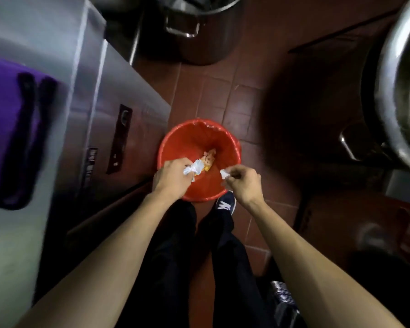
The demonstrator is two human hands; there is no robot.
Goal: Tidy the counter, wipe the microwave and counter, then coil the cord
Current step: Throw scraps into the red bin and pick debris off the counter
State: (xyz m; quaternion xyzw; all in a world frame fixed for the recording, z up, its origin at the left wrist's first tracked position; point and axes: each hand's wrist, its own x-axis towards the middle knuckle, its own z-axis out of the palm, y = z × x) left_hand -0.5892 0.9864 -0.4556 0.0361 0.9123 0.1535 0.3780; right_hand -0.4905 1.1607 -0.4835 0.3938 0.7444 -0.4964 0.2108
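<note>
A red bin (187,138) lined with a red bag stands on the floor right below me, with yellow and pink scraps (208,159) at its bottom. Over its near rim my left hand (172,178) is shut on a crumpled white tissue (194,170). My right hand (244,183) pinches a smaller white tissue scrap (224,174) over the bin's right side. The microwave and the cord are not in view.
A steel counter and cabinet front (85,119) runs along the left, with a purple cloth (3,119) on top. Large steel pots (199,27) stand on the red-brown tiled floor ahead, another big pot (402,91) at right. My shoe (226,204) touches the bin.
</note>
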